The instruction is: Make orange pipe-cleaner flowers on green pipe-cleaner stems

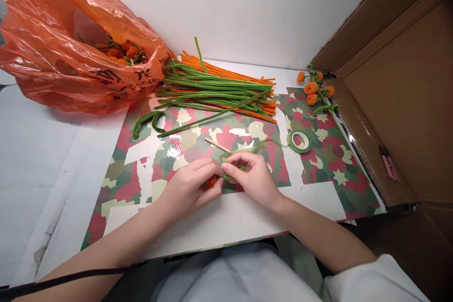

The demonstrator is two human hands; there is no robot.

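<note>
Flanking both hands (222,179): pipe cleaners (219,89), tape roll (299,141).

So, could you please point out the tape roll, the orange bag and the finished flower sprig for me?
tape roll (299,141): head view, on the green ring's left rim.
orange bag (53,52): head view, on its crinkled front side.
flower sprig (311,88): head view, on an orange bloom.

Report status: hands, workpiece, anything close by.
Left hand pinching orange pompom. Right hand pinching green tape at wooden stick. Tape roll just right of hands, pipe cleaners behind; nothing between them.
</note>
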